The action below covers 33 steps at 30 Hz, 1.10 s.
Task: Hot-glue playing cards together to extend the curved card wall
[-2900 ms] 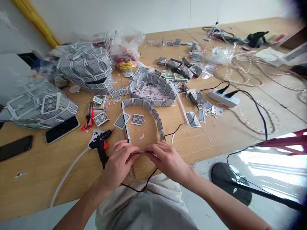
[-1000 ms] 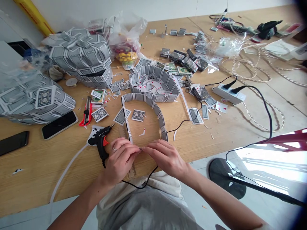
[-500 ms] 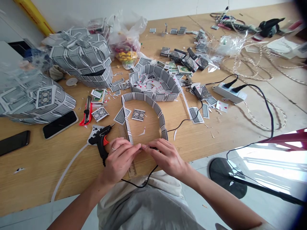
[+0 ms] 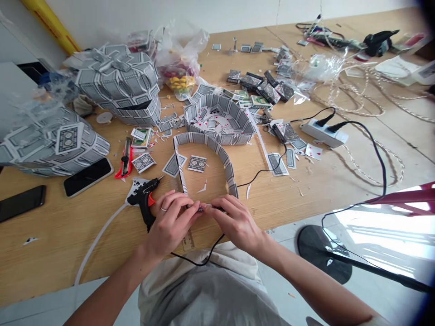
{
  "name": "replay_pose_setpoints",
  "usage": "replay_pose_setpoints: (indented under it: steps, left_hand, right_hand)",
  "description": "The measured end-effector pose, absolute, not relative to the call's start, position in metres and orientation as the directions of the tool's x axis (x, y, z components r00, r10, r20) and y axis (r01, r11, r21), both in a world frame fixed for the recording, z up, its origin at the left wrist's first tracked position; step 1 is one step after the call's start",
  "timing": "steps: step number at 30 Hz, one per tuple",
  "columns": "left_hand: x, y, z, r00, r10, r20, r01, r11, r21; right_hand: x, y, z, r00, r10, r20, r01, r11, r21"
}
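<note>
A curved band of joined playing cards (image 4: 222, 156) stands on edge on the wooden table. Both of my hands pinch its near side, their fingertips almost meeting. My left hand (image 4: 170, 222), with a ring on one finger, is closed on the band's left part; my right hand (image 4: 238, 222) is closed on the part just right of it. The fingers hide most of that near edge. Left of my left hand lies a black glue gun (image 4: 144, 201) with an orange trigger, and a ruler (image 4: 187, 241) shows under the hand. A patterned card piece (image 4: 196, 164) lies inside the curve.
Behind the band sits a card-walled tray (image 4: 238, 136) holding loose cards. Card-covered boxes (image 4: 118, 81), a red cutter (image 4: 125, 160) and two phones (image 4: 88, 177) are on the left. A power strip (image 4: 324, 132) with black cables and coiled rope (image 4: 353, 102) is on the right.
The left fingers have shifted slightly at the band's near edge, and a bit more of that edge shows between the fingertips. The camera view has moved slightly. Both hands keep their hold.
</note>
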<state>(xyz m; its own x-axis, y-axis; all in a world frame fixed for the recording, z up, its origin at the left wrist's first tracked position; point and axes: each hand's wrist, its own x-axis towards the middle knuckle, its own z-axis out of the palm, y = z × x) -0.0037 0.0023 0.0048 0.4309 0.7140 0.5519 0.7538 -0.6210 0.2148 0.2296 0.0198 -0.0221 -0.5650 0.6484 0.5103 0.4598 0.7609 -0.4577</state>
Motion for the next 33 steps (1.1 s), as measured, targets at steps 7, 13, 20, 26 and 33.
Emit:
replay_pose_setpoints:
  steps: [7,13,20,26,33]
  left_hand:
    - [0.0,0.004,0.005,0.418,0.754,0.507,0.758,-0.597,0.263]
    - [-0.002,0.005,0.001,0.424,0.769,0.479,0.749,-0.595,0.292]
    - [-0.003,0.007,0.005,0.437,0.761,0.479,0.731,-0.611,0.304]
    - [-0.008,0.009,0.007,0.47,0.752,0.462,0.714,-0.631,0.302]
    - [-0.006,0.011,0.008,0.458,0.775,0.437,0.703,-0.616,0.355]
  right_hand:
    - [0.23,0.021,-0.018,-0.595,0.65,0.473,0.464,0.758,-0.458]
    - [0.229,0.019,-0.017,-0.593,0.658,0.465,0.499,0.753,-0.43]
    - [0.227,0.02,-0.013,-0.594,0.658,0.463,0.466,0.751,-0.468]
    - [0.222,0.02,-0.008,-0.605,0.662,0.443,0.492,0.748,-0.446]
    - [0.222,0.023,-0.004,-0.634,0.664,0.397,0.486,0.741,-0.464]
